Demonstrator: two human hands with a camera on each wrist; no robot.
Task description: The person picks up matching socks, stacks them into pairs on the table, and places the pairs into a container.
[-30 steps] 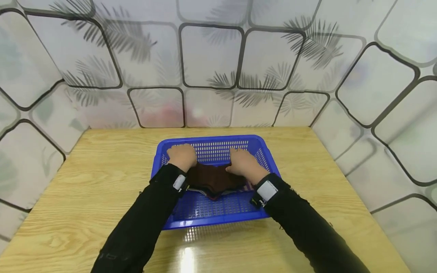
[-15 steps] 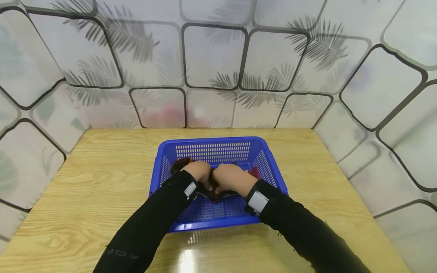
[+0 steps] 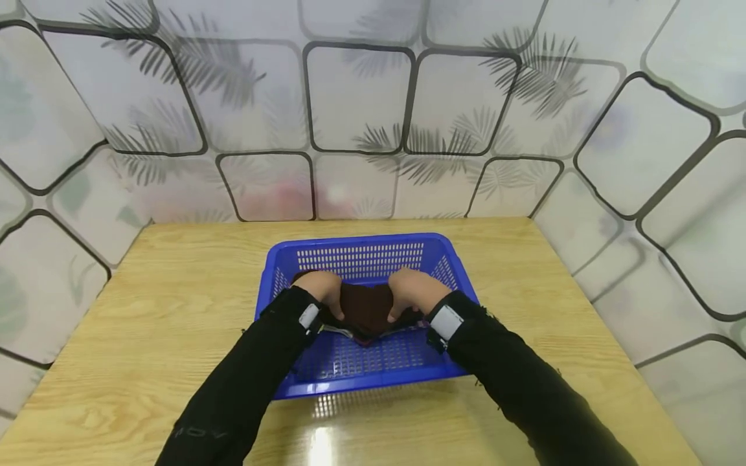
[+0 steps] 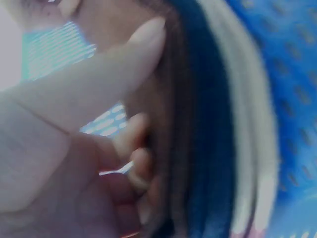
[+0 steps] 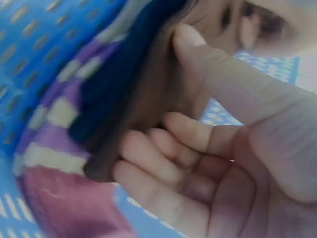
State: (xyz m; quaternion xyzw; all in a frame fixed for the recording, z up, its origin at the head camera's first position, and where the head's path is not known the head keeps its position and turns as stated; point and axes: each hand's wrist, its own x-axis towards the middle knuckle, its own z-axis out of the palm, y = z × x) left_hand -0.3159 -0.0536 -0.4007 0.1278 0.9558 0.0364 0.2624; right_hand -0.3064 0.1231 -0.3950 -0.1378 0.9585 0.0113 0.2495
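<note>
A brown cloth [image 3: 366, 307] lies on top of a stack of fabric pieces in the blue plastic basket [image 3: 362, 241]. My left hand [image 3: 322, 289] pinches its left part, thumb on top and fingers curled at its side. My right hand [image 3: 417, 289] pinches its right part in the same manner. Under the brown cloth, the left wrist view shows a dark blue layer [image 4: 213, 119] and pale layers [image 4: 252, 119]. A striped purple, white and red fabric piece [image 5: 59, 148] shows at the stack's edge in the right wrist view. The hands hide parts of the stack.
The basket has slotted walls and stands on a light wooden table [image 3: 192, 291]. Patterned wall panels [image 3: 361, 97] rise behind the table and along both sides. Both forearms, in black sleeves [image 3: 233, 382], cross the basket's near side.
Half a second ago my hands came together over the middle, with the brown cloth bunched between them. Now they are apart, and the cloth lies spread flatter between them.
</note>
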